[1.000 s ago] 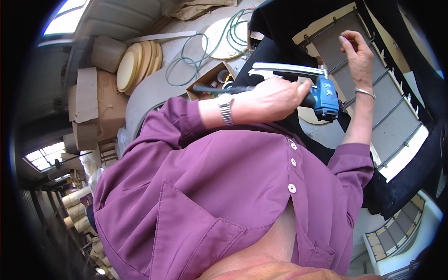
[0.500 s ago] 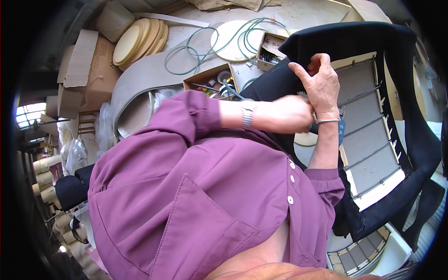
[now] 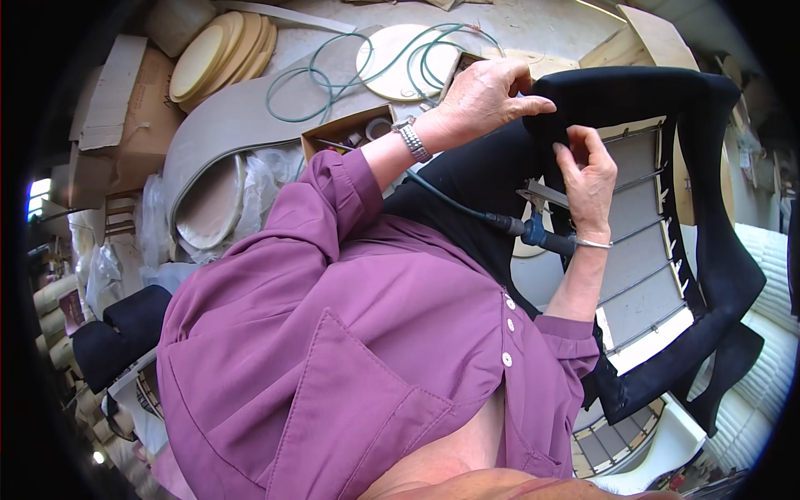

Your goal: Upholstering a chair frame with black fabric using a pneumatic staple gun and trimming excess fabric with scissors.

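Note:
A black fabric cover [image 3: 621, 90] wraps a large padded chair frame in front of me. My left hand [image 3: 492, 96], a watch on its wrist, is at the cover's upper left corner, thumb stretched out and apart from its bent fingers. Just below and right of it, my right hand [image 3: 590, 175] has thumb and bent fingers drawn together at the cover's inner edge. What lies between their tips is mostly hidden. A blue air staple gun [image 3: 540, 233] with a silvery head rests by the right wrist, joined to a dark green hose [image 3: 450, 200].
Inside the frame is a grey panel [image 3: 637, 242] crossed by metal wires, with small prongs along one side. Behind stand an open cardboard box [image 3: 342, 129] of small items, a coiled green hose [image 3: 317, 83] and stacked round boards [image 3: 221, 58]. White ribbed material [image 3: 762, 358] lies at right.
My left hand has moved away from beside my right wrist up to the cover's corner. My right hand has shifted slightly down to the cover's edge. The staple gun is now in plain sight.

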`<action>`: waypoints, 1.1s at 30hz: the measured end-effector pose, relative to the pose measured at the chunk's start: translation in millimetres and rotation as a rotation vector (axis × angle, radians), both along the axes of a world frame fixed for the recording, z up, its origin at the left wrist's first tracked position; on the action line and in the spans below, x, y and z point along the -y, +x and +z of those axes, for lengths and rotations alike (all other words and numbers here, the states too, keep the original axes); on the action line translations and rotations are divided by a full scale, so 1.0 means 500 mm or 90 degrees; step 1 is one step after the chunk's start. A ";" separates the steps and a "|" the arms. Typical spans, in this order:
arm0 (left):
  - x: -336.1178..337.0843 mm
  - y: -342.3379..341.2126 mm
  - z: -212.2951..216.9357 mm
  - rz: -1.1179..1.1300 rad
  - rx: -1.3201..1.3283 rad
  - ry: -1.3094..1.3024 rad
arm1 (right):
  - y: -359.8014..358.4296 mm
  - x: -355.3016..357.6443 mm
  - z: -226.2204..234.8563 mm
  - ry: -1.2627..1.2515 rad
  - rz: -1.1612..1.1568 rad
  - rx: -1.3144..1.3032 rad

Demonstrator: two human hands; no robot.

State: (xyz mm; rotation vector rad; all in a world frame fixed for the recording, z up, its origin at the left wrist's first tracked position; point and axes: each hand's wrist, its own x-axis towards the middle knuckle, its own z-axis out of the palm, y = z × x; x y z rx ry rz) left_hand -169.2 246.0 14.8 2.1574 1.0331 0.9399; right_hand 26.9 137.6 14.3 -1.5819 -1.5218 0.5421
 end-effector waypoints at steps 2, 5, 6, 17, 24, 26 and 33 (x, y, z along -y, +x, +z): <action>-0.011 0.000 -0.004 -0.016 0.033 -0.063 | -0.001 0.005 0.005 -0.020 0.026 0.022; -0.034 -0.006 -0.015 -0.103 0.055 -0.147 | -0.010 0.001 0.019 -0.021 0.049 0.061; -0.040 -0.004 -0.028 -0.102 0.061 -0.150 | -0.011 0.000 0.022 -0.031 0.063 0.076; -0.048 -0.026 -0.028 -0.184 0.044 -0.100 | -0.037 -0.029 0.063 0.137 0.076 0.316; -0.020 -0.012 -0.013 -0.174 0.111 -0.143 | -0.075 -0.034 0.032 0.096 0.055 0.273; -0.009 -0.004 -0.007 -0.170 0.130 -0.164 | -0.078 -0.021 0.023 0.035 0.013 0.175; 0.013 0.041 0.006 -0.143 0.192 -0.242 | -0.057 0.013 -0.012 0.039 -0.042 0.009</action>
